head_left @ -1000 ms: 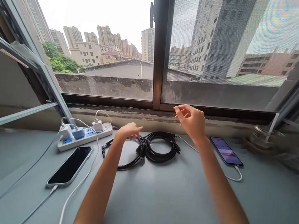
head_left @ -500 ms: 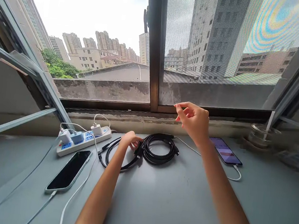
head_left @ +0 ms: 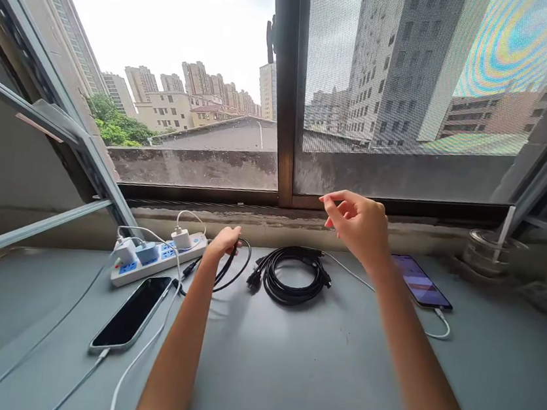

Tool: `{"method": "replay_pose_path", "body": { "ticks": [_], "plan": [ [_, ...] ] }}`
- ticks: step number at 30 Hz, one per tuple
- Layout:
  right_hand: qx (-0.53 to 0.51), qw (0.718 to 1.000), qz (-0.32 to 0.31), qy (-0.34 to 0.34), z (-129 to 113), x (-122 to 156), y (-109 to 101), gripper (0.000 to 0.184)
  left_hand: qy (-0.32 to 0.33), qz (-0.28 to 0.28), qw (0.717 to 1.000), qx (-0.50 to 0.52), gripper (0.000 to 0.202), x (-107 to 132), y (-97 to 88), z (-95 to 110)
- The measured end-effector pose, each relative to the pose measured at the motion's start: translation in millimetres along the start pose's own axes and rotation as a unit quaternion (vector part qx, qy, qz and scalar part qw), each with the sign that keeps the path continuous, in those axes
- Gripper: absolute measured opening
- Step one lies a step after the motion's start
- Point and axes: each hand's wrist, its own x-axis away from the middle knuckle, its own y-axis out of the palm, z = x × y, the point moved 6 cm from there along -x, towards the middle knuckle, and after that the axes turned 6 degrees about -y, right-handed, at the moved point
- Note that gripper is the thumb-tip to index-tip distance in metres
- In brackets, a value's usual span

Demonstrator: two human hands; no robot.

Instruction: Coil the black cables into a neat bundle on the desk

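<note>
My left hand (head_left: 224, 240) is closed on a loosely coiled black cable (head_left: 240, 274). That loop is partly lifted off the desk, beside the power strip. Part of it hides behind the hand and forearm. A second black cable, wound into a neat ring (head_left: 292, 299), lies flat in the middle with its plug ends showing. My right hand (head_left: 357, 224) is raised above the desk near the window frame. Its thumb and index tips meet in a pinch, the other fingers curled; whether anything small sits between them I cannot make out.
A white power strip (head_left: 127, 276) with chargers stands at the left. Before it lies a dark-screened phone (head_left: 131, 314) on a charging cord. Another phone (head_left: 425, 285), its screen lit, is at the right near a glass jar (head_left: 487, 256). A window runs behind the desk.
My left hand has moved left and slightly up, drawing the loose cable away from the ring coil and raising part of it. The right hand keeps its pinched pose.
</note>
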Motion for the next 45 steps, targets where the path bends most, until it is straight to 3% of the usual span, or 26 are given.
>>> {"method": "replay_pose_path", "body": {
  "ticks": [6,10,15,17,20,22,27,32,38,45],
  "plan": [
    [0.022,0.999,-0.049,0.000,-4.5,2.5,8.8,0.022,0.048,0.064,0.994,0.073,0.023,21.3,-34.7,13.5],
    [0.023,0.991,-0.130,-0.015,-14.3,8.1,24.6,0.021,0.077,0.123,0.980,0.139,0.018,42.6,-62.9,20.1],
    [0.009,0.964,-0.259,-0.066,-29.1,22.3,47.5,0.026,0.129,0.164,0.952,0.224,0.023,84.0,-91.5,36.2],
    [-0.014,0.956,-0.283,-0.078,-35.1,27.0,52.5,0.028,0.185,0.151,0.924,0.299,0.022,104.7,-96.3,47.9],
    [-0.053,0.951,-0.288,-0.100,-47.5,31.7,54.7,0.031,0.273,0.105,0.875,0.387,0.038,135.8,-92.0,67.2],
    [-0.085,0.946,-0.290,-0.117,-58.0,35.1,53.9,0.037,0.321,0.112,0.855,0.393,0.051,155.9,-85.9,77.9],
    [-0.140,0.932,-0.295,-0.155,-81.4,44.9,44.1,0.036,0.407,0.101,0.821,0.387,0.049,192.4,-63.4,97.5],
    [-0.169,0.933,-0.254,-0.191,-91.2,49.9,31.0,0.016,0.423,0.110,0.813,0.386,0.040,206.7,-58.1,100.6],
    [-0.134,0.943,-0.226,-0.203,-95.9,52.5,28.0,0.026,0.433,0.098,0.812,0.379,0.036,219.1,-55.7,101.4],
    [-0.106,0.947,-0.223,-0.204,-101.6,56.9,25.9,0.009,0.421,0.076,0.828,0.362,0.036,218.7,-44.4,102.0]
  ]
}}
